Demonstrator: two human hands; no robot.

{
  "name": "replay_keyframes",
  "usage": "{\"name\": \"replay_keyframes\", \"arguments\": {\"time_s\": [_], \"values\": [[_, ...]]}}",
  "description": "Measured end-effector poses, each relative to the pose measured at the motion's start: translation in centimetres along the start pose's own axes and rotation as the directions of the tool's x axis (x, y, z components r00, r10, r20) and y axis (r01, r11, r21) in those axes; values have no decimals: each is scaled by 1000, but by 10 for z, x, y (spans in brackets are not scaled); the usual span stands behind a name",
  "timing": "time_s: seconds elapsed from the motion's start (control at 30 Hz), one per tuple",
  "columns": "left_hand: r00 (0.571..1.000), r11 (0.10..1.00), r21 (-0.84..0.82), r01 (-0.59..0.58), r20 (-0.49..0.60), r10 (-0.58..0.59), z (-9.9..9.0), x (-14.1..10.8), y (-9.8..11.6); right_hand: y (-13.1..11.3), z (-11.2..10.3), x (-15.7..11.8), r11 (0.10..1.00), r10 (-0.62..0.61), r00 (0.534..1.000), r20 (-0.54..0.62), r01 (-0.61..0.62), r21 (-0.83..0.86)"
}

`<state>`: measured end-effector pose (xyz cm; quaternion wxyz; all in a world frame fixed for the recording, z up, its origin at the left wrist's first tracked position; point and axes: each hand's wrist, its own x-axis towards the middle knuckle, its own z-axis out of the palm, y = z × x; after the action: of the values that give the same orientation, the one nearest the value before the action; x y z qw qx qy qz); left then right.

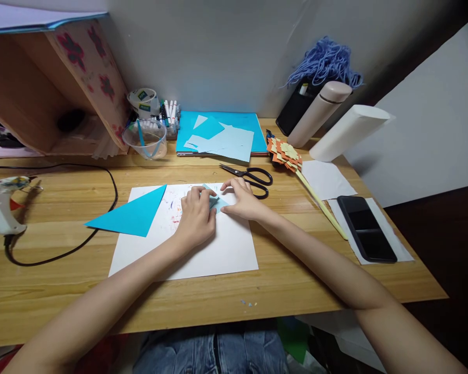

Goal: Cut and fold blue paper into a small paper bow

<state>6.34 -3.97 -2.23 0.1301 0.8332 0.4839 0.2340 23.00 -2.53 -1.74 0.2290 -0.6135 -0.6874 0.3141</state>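
Light-blue paper (220,204) lies on the white sheet (226,249), between and partly beneath your hands. Your left hand (197,215), fingers bent, covers its left part (whether those fingers pinch it, you cannot tell from this view). Your right hand (244,201) touches its right side, thumb and forefinger spread wide. Black-handled scissors (244,173) lie near your right hand, on its far side, crowding that space. To the left, a turquoise paper triangle (134,215) overlaps both the sheet and the black cord (116,195) of the glue gun (2,208). Beyond stands a clear plastic cup (144,140); to the right lie a paper flower (286,155) and a smartphone (366,228).
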Motion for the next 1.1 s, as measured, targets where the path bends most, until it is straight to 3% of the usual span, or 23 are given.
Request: {"name": "replay_keyframes", "arguments": {"time_s": [0.33,0.5,0.67,0.83,1.1], "values": [[1000,1000,20,-5,-7,5,0,0,0,12,-13,8,990,-31,998,60,22,137],[999,997,60,-37,-3,38,-1,0,-2,18,-10,10,964,-11,1000,17,6,265],[989,979,146,-144,61,137,-11,5,-12,15,-1,5,982,-164,984,-74,170,84],[981,976,130,-177,101,165,-24,12,-29,12,0,4,970,-244,969,-30,243,-23],[972,961,147,-234,60,228,-28,17,-50,11,-3,1,922,-376,925,52,379,-78]]}}
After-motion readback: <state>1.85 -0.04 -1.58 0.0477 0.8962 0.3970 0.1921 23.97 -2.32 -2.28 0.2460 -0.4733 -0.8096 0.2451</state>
